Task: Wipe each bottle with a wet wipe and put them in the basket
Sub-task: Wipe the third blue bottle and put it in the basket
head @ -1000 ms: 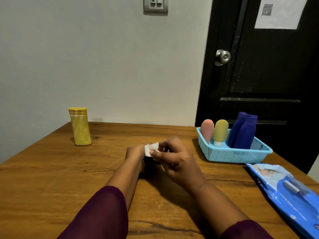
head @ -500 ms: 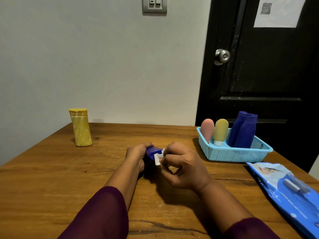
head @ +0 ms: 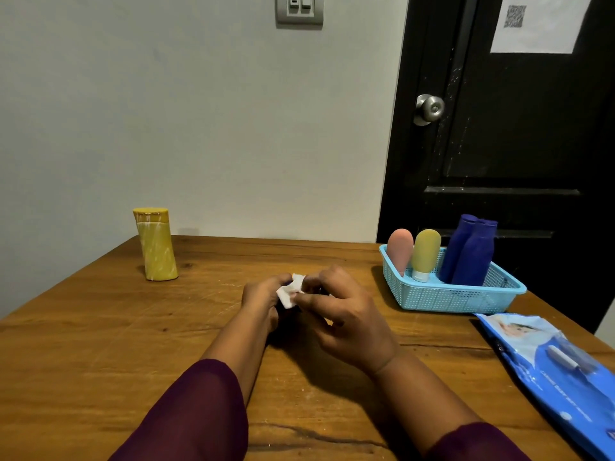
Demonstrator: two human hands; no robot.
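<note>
Hands meet mid-table (head: pixel 100 344): right hand (head: pixel 342 314) pinches the wet wipe (head: pixel 290 292) between thumb and fingers, against the curled left hand (head: pixel 261 299). Whatever the left holds is hidden under the wipe, can't tell. Yellow bottle (head: pixel 156 247) stands upright far left, well apart from both hands; basket (head: pixel 449 297) right of them holds four bottles (head: pixel 471 257), wipe pack (head: pixel 549 361) beside it

Wooden table (head: pixel 100 344) bears an upright yellow bottle (head: pixel 156 247), blue basket (head: pixel 449 299) and wipes pack (head: pixel 549 367).
</note>
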